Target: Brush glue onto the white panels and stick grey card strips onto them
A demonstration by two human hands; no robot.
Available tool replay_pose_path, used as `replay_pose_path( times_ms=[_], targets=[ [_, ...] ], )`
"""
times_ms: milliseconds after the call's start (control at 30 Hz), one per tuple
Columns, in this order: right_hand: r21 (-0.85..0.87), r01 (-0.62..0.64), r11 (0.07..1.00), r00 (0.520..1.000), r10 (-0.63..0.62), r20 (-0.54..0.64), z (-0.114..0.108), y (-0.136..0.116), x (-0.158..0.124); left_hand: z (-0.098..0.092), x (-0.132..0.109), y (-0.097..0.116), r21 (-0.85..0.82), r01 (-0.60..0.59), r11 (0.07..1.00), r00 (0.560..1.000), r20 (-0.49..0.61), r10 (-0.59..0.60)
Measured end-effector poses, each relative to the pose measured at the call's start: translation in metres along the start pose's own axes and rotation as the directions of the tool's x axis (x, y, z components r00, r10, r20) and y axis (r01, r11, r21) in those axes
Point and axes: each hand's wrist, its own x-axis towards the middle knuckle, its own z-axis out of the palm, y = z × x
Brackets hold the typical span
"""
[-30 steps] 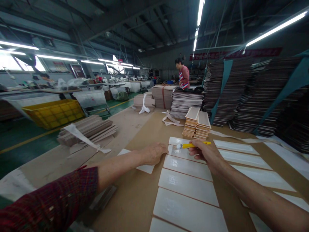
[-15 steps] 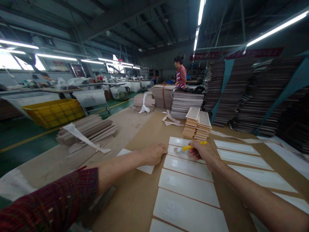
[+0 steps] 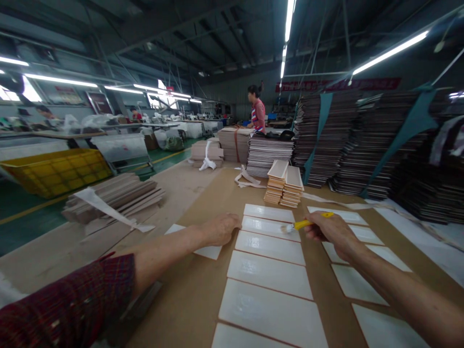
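My right hand (image 3: 331, 232) is closed around a small yellow-handled brush (image 3: 302, 224), whose whitish tip touches the right end of a white card (image 3: 270, 227) in a column of several white cards (image 3: 270, 273) laid on brown cardboard (image 3: 195, 290). My left hand (image 3: 219, 228) rests with curled fingers on the cardboard at the left end of that same card, beside a loose white sheet (image 3: 203, 249). A second column of white cards (image 3: 357, 282) lies under and right of my right arm.
Two short stacks of tan trays (image 3: 284, 183) stand beyond the cards. Tall dark stacks (image 3: 366, 140) with teal straps line the right. A tied bundle of boards (image 3: 112, 195) lies left, a yellow crate (image 3: 54, 171) beyond. A person in red (image 3: 256, 111) stands at the far end.
My right hand has drawn the brush rightwards along the card, from its middle to its right end. The left hand stays put. The view has shifted slightly right.
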Motion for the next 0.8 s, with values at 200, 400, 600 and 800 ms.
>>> replay_pose_path(
  times_ms=[200, 400, 600, 800],
  targets=[
    [0.011, 0.019, 1.0, 0.998, -0.019, -0.059, -0.021, 0.007, 0.001, -0.002, 0.0, 0.001, 0.02, -0.005, 1.0, 1.0, 0.012, 0.004],
    [0.098, 0.045, 0.994, 0.992, -0.032, -0.125, -0.026, 0.0, -0.008, -0.005, 0.002, 0.003, 0.022, 0.006, 1.0, 0.999, 0.033, -0.007],
    [0.212, 0.05, 0.976, 0.999, -0.051, -0.002, 0.015, -0.022, -0.043, -0.015, -0.009, 0.013, 0.018, -0.036, 0.999, 0.998, 0.046, 0.035],
    [0.264, 0.064, 0.962, 0.998, -0.069, 0.011, 0.04, -0.033, -0.036, -0.02, -0.018, 0.009, 0.062, -0.008, 0.998, 0.999, 0.047, 0.005]
  ],
)
